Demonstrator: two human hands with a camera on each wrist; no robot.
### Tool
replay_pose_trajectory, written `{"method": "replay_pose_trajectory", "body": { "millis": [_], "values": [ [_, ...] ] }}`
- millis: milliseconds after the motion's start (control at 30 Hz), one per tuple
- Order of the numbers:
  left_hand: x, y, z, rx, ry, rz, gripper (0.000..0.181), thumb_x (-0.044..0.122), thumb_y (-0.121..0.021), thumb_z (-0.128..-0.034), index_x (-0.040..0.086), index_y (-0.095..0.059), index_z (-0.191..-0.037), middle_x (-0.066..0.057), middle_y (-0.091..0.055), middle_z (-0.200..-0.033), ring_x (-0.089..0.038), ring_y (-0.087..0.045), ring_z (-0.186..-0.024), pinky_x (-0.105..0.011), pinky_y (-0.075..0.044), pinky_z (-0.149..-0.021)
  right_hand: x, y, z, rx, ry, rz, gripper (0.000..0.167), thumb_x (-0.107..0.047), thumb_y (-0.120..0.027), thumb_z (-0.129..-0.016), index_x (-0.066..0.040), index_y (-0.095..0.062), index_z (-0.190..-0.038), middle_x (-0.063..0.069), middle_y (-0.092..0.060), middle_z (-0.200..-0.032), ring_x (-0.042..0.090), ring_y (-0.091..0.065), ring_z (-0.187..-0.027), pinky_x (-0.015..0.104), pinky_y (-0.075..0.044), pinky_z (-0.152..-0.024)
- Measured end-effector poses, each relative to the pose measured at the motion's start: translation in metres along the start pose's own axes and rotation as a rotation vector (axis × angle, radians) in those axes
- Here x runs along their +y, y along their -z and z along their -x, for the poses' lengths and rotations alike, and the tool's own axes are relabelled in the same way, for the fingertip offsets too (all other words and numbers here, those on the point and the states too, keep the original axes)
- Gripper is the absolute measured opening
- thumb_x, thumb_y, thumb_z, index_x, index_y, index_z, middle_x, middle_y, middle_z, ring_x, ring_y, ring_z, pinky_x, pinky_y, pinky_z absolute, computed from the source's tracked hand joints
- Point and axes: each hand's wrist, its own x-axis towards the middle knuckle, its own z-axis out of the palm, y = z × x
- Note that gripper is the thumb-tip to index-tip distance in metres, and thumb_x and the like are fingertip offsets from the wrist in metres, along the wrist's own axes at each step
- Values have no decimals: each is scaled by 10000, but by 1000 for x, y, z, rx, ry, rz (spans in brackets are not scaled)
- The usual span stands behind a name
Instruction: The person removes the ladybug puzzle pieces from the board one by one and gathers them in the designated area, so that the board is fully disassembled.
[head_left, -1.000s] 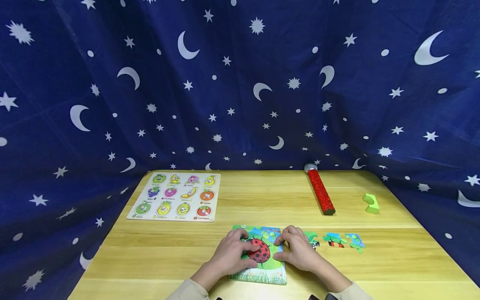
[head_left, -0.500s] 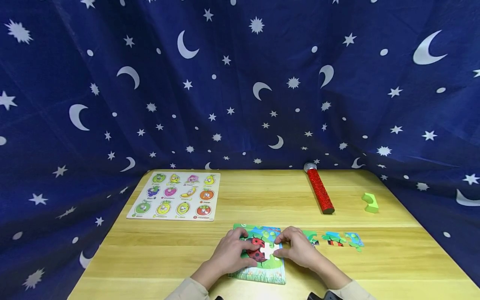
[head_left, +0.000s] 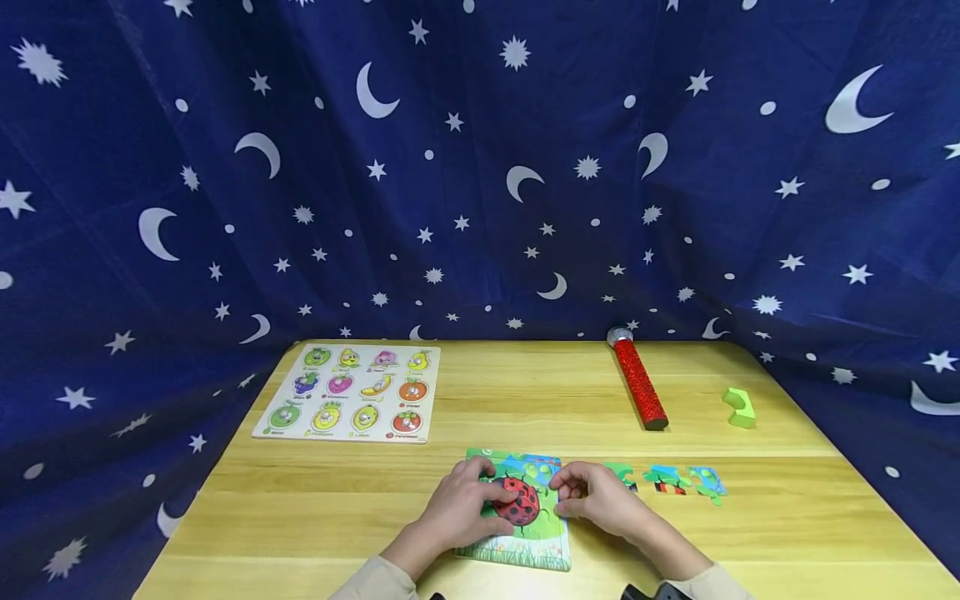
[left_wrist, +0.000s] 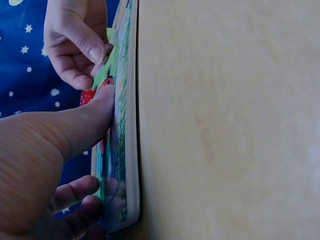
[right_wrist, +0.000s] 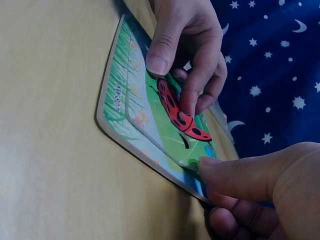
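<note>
A ladybug jigsaw puzzle (head_left: 525,555) lies in its grass-bordered tray before the person. The left hand (head_left: 467,507) rests on its left half, with thumb and index fingertips touching the red ladybug (right_wrist: 172,105) in the right wrist view. At the puzzle's right edge, the right hand (head_left: 600,497) pinches the margin of a green-and-red puzzle piece (head_left: 547,500) between thumb and curled fingers. That piece covers the ladybug's right side. Seen from the right wrist, its edge near the right thumb (right_wrist: 215,170) looks slightly raised. The left palm hides part of the picture.
Several loose jigsaw pieces (head_left: 670,479) lie right of the puzzle, partly behind the right hand. Farther back are a red glitter microphone (head_left: 641,383) and a green block (head_left: 741,408). A fruit peg board (head_left: 348,393) sits at back left. A starry curtain (head_left: 480,167) encloses the table.
Half a second ago a jigsaw-shaped patch beside the right fingers looked white; now the ladybug colours show there. The right hand has shifted slightly rightward. The left hand stays in place.
</note>
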Motion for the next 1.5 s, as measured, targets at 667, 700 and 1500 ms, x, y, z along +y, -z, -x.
{"method": "replay_pose_trajectory", "body": {
  "millis": [667, 700, 1500],
  "values": [
    [2, 1, 1, -1, 1, 5, 419, 483, -801, -750, 358, -734, -1144, -14, -550, -1248, -183, -513, -1080, -340, -451, -841, -3, -2, 1, -65, 65, 83, 440, -116, -819, -756, 12, -620, -1127, 60, -567, -870, 60, -500, -738, 202, -434, -647],
    [2, 1, 1, -2, 0, 6, 420, 481, -801, -751, 356, -733, -1146, -15, -550, -1248, -183, -512, -1079, -338, -450, -839, -3, -2, 1, -63, 71, 94, 440, -120, -819, -756, 10, -621, -1126, 57, -568, -868, 55, -500, -737, 202, -433, -647],
    [-3, -3, 2, 30, -27, 4, 410, 488, -797, -758, 341, -740, -1136, 4, -555, -1224, -179, -523, -1077, -358, -463, -862, -3, -3, 1, -54, 107, 166, 463, -125, -822, -752, 18, -632, -1149, 22, -576, -859, 22, -492, -728, 201, -437, -650]
  ]
}}
